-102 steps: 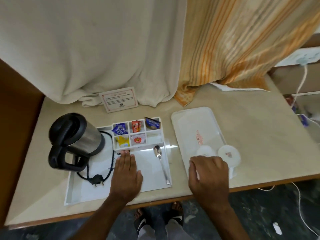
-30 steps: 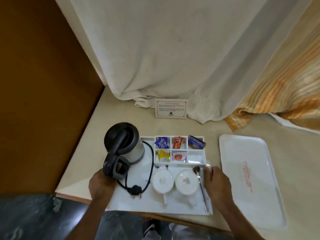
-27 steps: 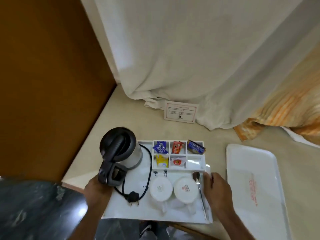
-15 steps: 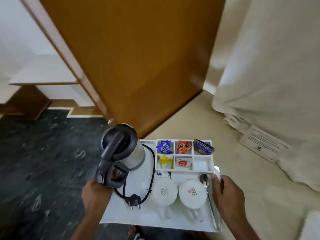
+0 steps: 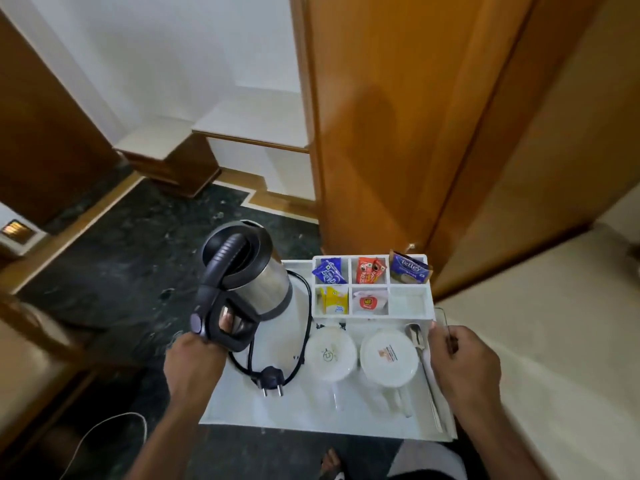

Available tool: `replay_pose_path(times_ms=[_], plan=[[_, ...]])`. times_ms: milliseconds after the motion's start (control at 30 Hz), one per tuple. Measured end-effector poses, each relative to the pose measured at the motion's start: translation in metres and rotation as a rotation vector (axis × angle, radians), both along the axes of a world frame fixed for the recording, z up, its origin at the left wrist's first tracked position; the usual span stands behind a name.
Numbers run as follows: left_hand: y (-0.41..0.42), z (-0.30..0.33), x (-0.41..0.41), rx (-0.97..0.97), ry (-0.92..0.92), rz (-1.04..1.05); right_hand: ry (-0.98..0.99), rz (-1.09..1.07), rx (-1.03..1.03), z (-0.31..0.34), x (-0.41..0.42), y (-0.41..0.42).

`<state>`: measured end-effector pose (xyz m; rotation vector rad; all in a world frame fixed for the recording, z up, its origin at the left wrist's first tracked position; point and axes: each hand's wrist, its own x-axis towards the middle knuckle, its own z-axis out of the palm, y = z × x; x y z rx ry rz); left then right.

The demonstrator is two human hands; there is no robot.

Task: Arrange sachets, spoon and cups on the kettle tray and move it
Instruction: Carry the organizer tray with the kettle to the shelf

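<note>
Head view: the white kettle tray (image 5: 242, 403) sits in the lower middle of the frame, held up over the dark marble floor (image 5: 131, 265), with its right edge close to the beige table (image 5: 540, 341) at the lower right. The left hand (image 5: 194, 362) is closed around the tray's left edge, just below the kettle's black handle; the right hand (image 5: 464, 362) is closed around the tray's right edge, its thumb lying over the rim beside the spoon.

The steel kettle (image 5: 242, 271) with its black lid stands at the upper left of the tray. Its black cord (image 5: 304, 327) curls down the tray's middle and ends in a plug (image 5: 272, 379) lying flat on the tray surface. At the upper right of the tray is a six-compartment organiser (image 5: 408, 318). Its top row holds a blue sachet (image 5: 329, 271), red-orange sachets (image 5: 370, 270) and a blue Tetley tea bag (image 5: 408, 268) that leans over the right-hand wall. Its bottom row holds a yellow sachet (image 5: 334, 301) and a white sachet with a red mark (image 5: 369, 301); the bottom right compartment shows only white.

Two white cups (image 5: 330, 353) stand side by side below the organiser, each closed with a round white cover, handles pointing toward the lower edge of the frame. The spoon (image 5: 420, 355) lies lengthwise along the tray's right side, bowl toward the organiser, just right of the right-hand cup.

A wooden wardrobe panel (image 5: 398, 116) fills the upper right of the frame.
</note>
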<state>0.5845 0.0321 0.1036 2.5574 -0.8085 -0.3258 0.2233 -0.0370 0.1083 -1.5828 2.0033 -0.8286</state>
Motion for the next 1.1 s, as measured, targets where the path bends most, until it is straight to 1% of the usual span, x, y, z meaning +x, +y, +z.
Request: replay_pose_path(times_ms=[67,167,233,333,400,500,567,633,800,967,1100], plan=[[-0.003,0.001,0.037,-0.034,-0.039,-0.001,-0.012,0.022,-0.014,0.005,0.032,-0.011],[-0.017,0.007,0.086,0.059,-0.111,-0.047,-0.014,0.076,-0.038,0.010,0.081,-0.036],[-0.031,0.009,0.113,0.018,-0.083,0.006,-0.018,0.108,-0.041,0.014,0.112,-0.059],[-0.058,0.010,0.151,-0.037,-0.090,0.044,-0.029,0.149,-0.042,0.015,0.153,-0.099],[-0.082,0.009,0.179,-0.109,-0.053,0.088,-0.057,0.169,-0.044,0.011,0.186,-0.130],[-0.125,0.010,0.217,-0.125,-0.049,0.080,-0.101,0.162,-0.040,0.003,0.231,-0.175],[-0.157,0.011,0.248,-0.125,-0.035,0.118,-0.131,0.167,-0.029,-0.004,0.263,-0.214],[-0.184,0.014,0.275,-0.105,-0.030,0.141,-0.122,0.162,-0.041,-0.006,0.290,-0.248],[-0.267,0.027,0.354,-0.145,-0.039,0.137,-0.099,0.170,-0.098,0.003,0.367,-0.332],[-0.346,0.032,0.414,-0.228,-0.040,0.104,-0.120,0.138,-0.116,0.010,0.425,-0.400],[-0.416,0.027,0.467,-0.207,-0.045,0.016,-0.131,0.076,-0.145,0.007,0.471,-0.452]])
